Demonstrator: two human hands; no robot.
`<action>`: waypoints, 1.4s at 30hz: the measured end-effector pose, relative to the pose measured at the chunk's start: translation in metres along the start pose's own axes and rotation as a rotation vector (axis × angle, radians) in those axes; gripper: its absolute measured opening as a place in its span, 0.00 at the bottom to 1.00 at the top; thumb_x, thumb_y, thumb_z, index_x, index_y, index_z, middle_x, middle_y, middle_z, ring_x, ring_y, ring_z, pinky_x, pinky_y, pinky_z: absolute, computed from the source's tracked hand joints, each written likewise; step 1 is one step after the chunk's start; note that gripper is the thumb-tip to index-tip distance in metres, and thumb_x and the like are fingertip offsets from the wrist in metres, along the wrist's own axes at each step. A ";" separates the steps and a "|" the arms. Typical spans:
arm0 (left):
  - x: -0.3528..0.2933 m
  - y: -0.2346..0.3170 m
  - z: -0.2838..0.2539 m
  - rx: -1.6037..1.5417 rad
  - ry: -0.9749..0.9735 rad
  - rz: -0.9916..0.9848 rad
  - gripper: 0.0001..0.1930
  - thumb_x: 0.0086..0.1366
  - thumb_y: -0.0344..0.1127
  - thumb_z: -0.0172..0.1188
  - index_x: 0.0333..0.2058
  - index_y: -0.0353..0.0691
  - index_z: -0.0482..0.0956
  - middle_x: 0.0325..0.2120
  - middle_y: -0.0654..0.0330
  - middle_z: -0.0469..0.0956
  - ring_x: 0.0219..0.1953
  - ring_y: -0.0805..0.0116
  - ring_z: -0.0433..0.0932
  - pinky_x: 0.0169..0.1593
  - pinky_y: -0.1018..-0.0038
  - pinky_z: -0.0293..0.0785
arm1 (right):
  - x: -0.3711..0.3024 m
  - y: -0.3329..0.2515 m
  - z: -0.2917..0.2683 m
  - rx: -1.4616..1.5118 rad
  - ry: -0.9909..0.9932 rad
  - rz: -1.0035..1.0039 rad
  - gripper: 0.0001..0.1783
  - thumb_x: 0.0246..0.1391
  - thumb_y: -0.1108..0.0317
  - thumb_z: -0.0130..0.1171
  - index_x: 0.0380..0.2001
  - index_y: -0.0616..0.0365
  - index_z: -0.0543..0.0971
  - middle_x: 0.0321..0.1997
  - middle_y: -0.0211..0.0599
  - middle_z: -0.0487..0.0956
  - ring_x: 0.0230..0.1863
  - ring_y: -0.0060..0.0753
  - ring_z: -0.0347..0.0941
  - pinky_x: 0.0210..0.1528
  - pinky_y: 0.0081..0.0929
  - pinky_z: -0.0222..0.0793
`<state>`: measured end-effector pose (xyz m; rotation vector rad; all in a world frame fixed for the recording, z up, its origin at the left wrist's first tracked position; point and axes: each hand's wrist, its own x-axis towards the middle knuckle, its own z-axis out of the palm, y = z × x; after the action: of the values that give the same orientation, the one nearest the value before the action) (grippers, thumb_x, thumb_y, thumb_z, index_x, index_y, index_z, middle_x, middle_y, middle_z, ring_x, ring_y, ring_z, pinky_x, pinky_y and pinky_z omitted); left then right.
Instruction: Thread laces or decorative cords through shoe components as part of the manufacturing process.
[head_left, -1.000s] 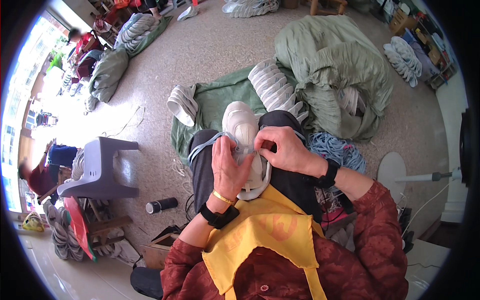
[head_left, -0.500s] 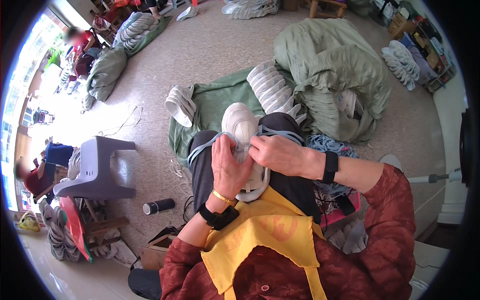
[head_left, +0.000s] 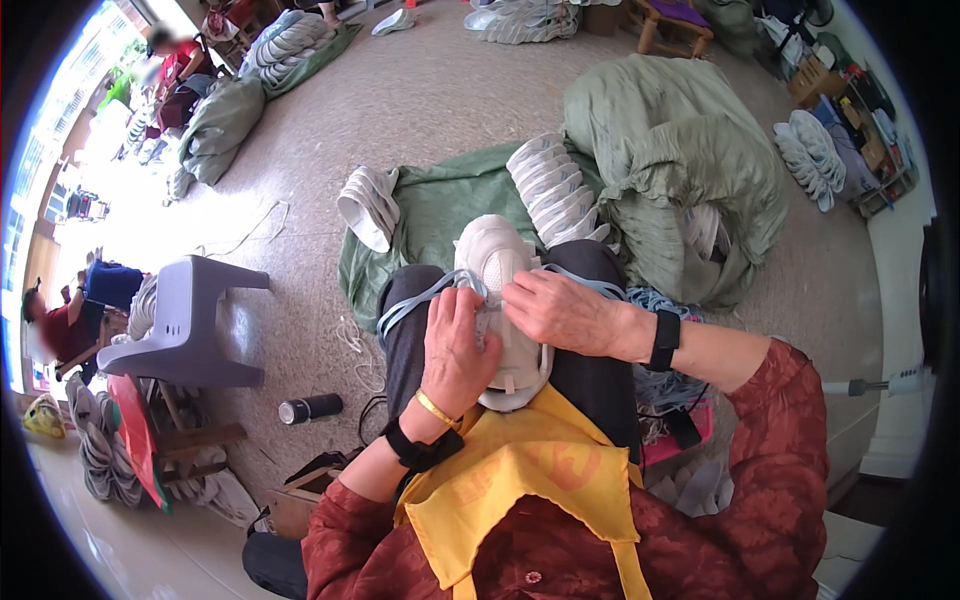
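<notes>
We saw a pale sneaker [head_left: 516, 350] on the person's lap, between the knees of the dark trousers [head_left: 404, 355], toe pointing away and heel against the yellow apron [head_left: 520, 475]. The left hand [head_left: 455, 345] lay along the shoe's left side, fingers bent at the lace openings and thumb apart over the tongue; the right hand [head_left: 565, 315] came across from the other side, fingers curled together at the opposite edge. Whether either actually pinched a lace we could not tell. Light-blue laces [head_left: 412, 305] trailed over both thighs, so we judged the step in hand to be lacing, part done; the next move seemed to call for a fine fingertip grip on a lace while the shoe was kept steady. Beyond the knees, a green cloth [head_left: 440, 200] covered part of the speckled floor [head_left: 420, 90], with a nested row of shoes [head_left: 557, 190] and a smaller stack [head_left: 368, 208] at its left edge. A bulging green sack [head_left: 690, 150] stood to the right, and a grey plastic chair [head_left: 185, 330] and a dark bottle [head_left: 312, 408] to the left, where two co-workers sat near the bright windows.
</notes>
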<state>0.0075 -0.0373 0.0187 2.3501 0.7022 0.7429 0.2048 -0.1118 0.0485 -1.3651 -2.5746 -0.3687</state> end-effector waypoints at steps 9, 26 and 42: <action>0.010 -0.010 0.001 -0.201 -0.001 -0.141 0.17 0.51 0.21 0.60 0.41 0.34 0.69 0.33 0.48 0.71 0.37 0.47 0.74 0.42 0.58 0.74 | -0.005 -0.029 -0.011 0.216 0.118 -0.048 0.07 0.49 0.71 0.59 0.33 0.60 0.75 0.34 0.37 0.73 0.39 0.37 0.75 0.43 0.31 0.76; 0.008 -0.011 0.001 -0.105 0.119 -0.021 0.14 0.55 0.20 0.60 0.40 0.33 0.70 0.31 0.50 0.72 0.35 0.52 0.75 0.40 0.63 0.74 | 0.012 -0.043 0.014 0.467 0.183 0.575 0.08 0.56 0.72 0.64 0.39 0.62 0.79 0.33 0.45 0.78 0.34 0.51 0.79 0.37 0.42 0.76; 0.014 -0.004 0.002 0.063 -0.057 0.017 0.14 0.57 0.21 0.55 0.44 0.30 0.70 0.39 0.41 0.69 0.43 0.40 0.69 0.48 0.53 0.68 | 0.031 -0.040 0.018 0.615 0.134 0.958 0.10 0.51 0.72 0.64 0.34 0.61 0.73 0.30 0.50 0.82 0.35 0.57 0.81 0.38 0.49 0.75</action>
<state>0.0174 -0.0266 0.0200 2.4274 0.6909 0.6668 0.1534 -0.1039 0.0353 -1.9489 -1.4447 0.4330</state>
